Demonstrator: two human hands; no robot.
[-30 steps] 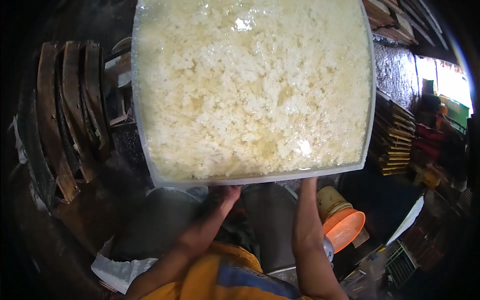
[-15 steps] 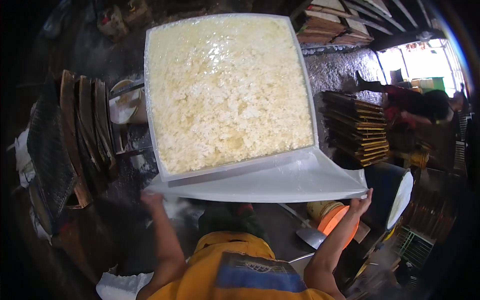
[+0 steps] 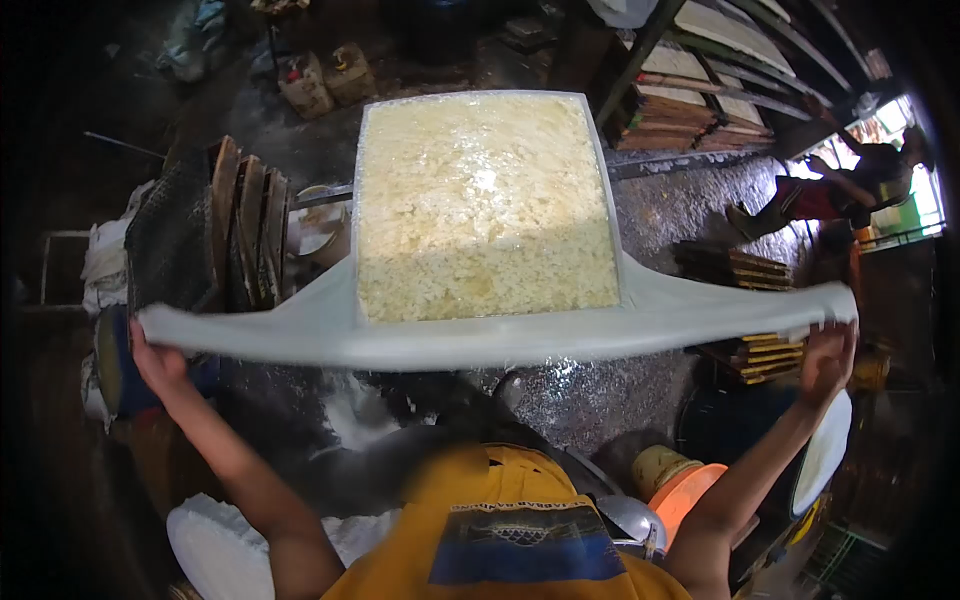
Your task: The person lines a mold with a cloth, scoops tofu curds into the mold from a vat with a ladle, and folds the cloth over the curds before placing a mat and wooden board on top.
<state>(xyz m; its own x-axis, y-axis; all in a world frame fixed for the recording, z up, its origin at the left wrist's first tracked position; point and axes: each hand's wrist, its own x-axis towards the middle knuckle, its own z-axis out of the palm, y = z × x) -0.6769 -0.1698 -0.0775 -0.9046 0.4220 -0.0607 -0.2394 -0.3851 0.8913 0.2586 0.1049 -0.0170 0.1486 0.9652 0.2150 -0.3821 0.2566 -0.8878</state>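
A square mould (image 3: 613,195) lined with white cloth stands ahead of me, filled with wet, crumbly pale-yellow curd (image 3: 490,215). The near edge of the white cloth (image 3: 430,345) is stretched wide in front of the mould. Its left corner is gripped by my left hand (image 3: 157,358), closed at the far left. On the other side my right hand (image 3: 828,358) is closed around the right corner, raised about level with the left. Between my hands the cloth hangs slightly blurred, and it hides the mould's near side.
Wooden boards (image 3: 252,235) stand at the left, and stacked slatted racks (image 3: 755,265) at the right. An orange basin (image 3: 685,495) and a metal bowl (image 3: 632,518) lie near my right arm. Another person (image 3: 850,190) is at the far right. White material (image 3: 220,545) sits below my left arm.
My hands have moved apart and upward, spreading the cloth wider with its corners pulled outward. The mould looks smaller and farther away. The other person has shifted in view.
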